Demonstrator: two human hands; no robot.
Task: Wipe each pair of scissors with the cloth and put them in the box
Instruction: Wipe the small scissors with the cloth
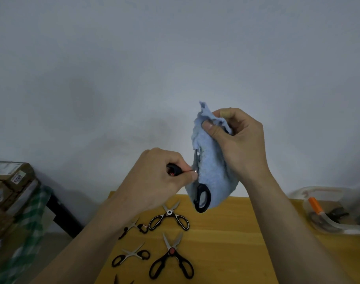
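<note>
My left hand grips one black handle of a pair of scissors held up above the table; its other handle loop hangs down. My right hand pinches a light blue cloth wrapped over the blade, most of which is hidden. Several more pairs of scissors lie open on the wooden table: a black-and-white pair, a red-pivot pair and two small pairs. A clear plastic box at the table's right edge holds scissors, one orange-handled.
Stacked cardboard parcels and a green checked cloth sit to the left, beside the table. A plain white wall fills the background. More blade tips show at the bottom edge.
</note>
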